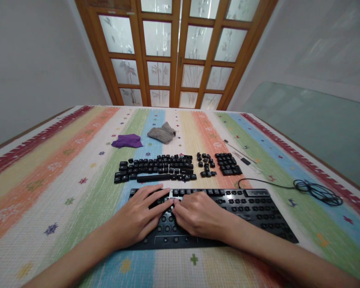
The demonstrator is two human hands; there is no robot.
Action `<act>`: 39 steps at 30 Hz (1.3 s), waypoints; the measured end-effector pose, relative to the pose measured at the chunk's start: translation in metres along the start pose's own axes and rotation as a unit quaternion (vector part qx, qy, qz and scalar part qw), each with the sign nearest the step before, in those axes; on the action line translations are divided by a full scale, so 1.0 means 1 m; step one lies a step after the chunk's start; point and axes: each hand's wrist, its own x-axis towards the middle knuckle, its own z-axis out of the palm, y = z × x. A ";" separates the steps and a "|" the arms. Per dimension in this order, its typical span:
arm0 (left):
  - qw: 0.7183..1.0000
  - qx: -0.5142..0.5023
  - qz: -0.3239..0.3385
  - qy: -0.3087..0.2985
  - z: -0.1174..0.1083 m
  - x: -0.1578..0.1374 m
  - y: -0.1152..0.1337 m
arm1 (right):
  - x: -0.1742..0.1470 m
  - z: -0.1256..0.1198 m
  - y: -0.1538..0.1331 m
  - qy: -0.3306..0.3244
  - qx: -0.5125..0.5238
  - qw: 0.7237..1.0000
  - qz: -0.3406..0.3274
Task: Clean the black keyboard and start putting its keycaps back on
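A black computer keyboard (267, 216) lies flat under both hands, its top row still capped and many other key positions bare. My left hand (144, 216) rests over its left part, fingers spread and stretched out, index fingertip touching near my right fingertips. My right hand (196, 214) is closed, thumb and fingers pinched together over the upper left-middle of the keyboard; whatever they grip is hidden. Just beyond the keyboard, loose black keycaps (156, 166) are laid out in rows, with a long space bar (153, 178) in front.
Smaller keycap groups (206, 164) and number-pad keycaps (228, 164) sit to the right. Further back lie a purple cloth (127, 141) and a grey cloth (163, 133). A thin stick-like tool (240, 151) and the coiled cable (315, 192) are on the right of the striped tablecloth (81, 200).
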 end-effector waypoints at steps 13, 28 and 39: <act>1.000 0.025 0.010 0.001 0.000 0.003 0.001 | 0.007 -0.006 0.003 -0.060 0.047 0.996 0.040; 1.000 0.009 0.001 -0.011 -0.002 0.002 0.002 | 0.096 0.014 0.089 0.014 0.087 0.978 0.189; 1.000 0.010 0.007 -0.005 -0.002 0.002 0.003 | 0.125 0.051 0.125 -0.032 0.125 0.977 0.168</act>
